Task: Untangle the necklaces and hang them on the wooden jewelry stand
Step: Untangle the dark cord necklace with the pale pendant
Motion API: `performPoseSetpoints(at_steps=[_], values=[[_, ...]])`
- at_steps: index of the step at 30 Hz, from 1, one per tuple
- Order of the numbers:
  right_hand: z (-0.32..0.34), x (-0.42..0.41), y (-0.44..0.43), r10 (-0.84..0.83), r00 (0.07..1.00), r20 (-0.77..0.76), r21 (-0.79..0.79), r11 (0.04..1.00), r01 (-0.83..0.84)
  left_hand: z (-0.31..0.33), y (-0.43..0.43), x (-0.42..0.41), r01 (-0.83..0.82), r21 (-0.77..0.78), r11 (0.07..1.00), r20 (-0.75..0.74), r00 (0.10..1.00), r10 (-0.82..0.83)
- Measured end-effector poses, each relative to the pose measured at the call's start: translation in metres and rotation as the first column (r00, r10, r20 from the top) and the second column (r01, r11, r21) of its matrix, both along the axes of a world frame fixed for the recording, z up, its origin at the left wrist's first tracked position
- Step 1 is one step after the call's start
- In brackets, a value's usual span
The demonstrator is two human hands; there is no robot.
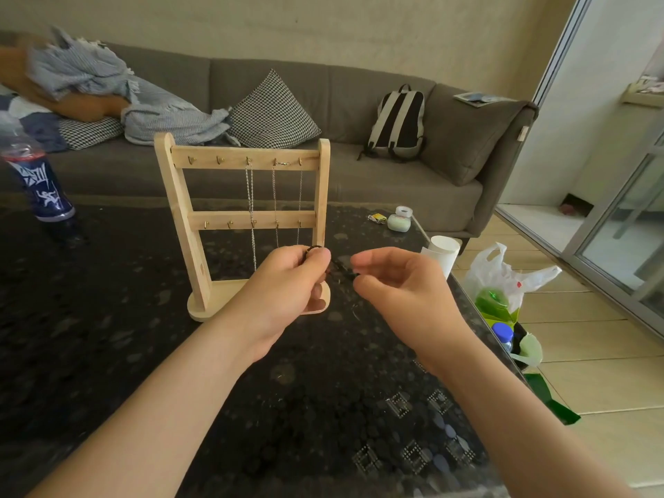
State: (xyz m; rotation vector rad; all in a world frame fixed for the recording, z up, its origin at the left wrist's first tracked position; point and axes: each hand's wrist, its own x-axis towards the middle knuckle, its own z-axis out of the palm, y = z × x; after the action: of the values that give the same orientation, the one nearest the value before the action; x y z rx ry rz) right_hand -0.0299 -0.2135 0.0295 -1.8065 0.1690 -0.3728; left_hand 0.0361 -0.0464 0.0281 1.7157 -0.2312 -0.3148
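**Above the counter, a dark necklace between your two hands**

Along the far wall the grey sofa [359, 174] fills the background. It carries a rumpled blue-and-white blanket [107, 84], a checked cushion [273, 109] and a black-and-grey backpack [397, 124].

Nearer to you lies the dark speckled counter [107, 336]. A little left of its middle the wooden jewelry stand [179, 195] stands upright on its rounded base, with two rails of small hooks facing you. A white plastic bag [503, 271] sits on the floor just off the counter's right edge. A blue-labelled bottle [39, 181] stands at the counter's far left.

Your left hand [287, 285] is raised in front of the stand's right post, and its thumb and forefinger pinch a small loop of the dark necklace [341, 269]. Your right hand [402, 285] is just beside it, fingers curled in, and pinches the same strand a little lower. The short visible stretch slants down from left to right between the two pinches. You cannot tell where the rest of it runs against the dark counter.

Two silver chains hang from the top rail. The first chain [251, 195] drops from the middle hook, passing the lower rail on its way towards the base. The second chain [275, 195] is draped across the two rightmost hooks, and its two strands fall behind your left hand.
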Motion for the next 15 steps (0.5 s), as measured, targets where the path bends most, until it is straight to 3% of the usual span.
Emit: performPoseSetpoints(at_steps=[7, 10, 15], values=[[0.0014, 0.0005, -0.0019, -0.064, 0.996, 0.062, -0.013, 0.998, 0.065, 0.0066, 0.0059, -0.0057, -0.002, 0.063, 0.998, 0.154, 0.988, -0.008], [-0.0001, 0.0002, -0.0053, -0.007, 0.998, 0.067, -0.069, 0.998, 0.012, 0.0055, 0.0061, -0.005, -0.005, 0.073, 0.997, 0.148, 0.989, -0.006], [-0.0035, -0.0002, -0.0082, 0.051, 0.995, 0.088, -0.296, 0.955, -0.023, 0.0044, 0.0065, -0.003, 0.032, 0.05, 0.998, 0.049, 0.998, -0.035]])
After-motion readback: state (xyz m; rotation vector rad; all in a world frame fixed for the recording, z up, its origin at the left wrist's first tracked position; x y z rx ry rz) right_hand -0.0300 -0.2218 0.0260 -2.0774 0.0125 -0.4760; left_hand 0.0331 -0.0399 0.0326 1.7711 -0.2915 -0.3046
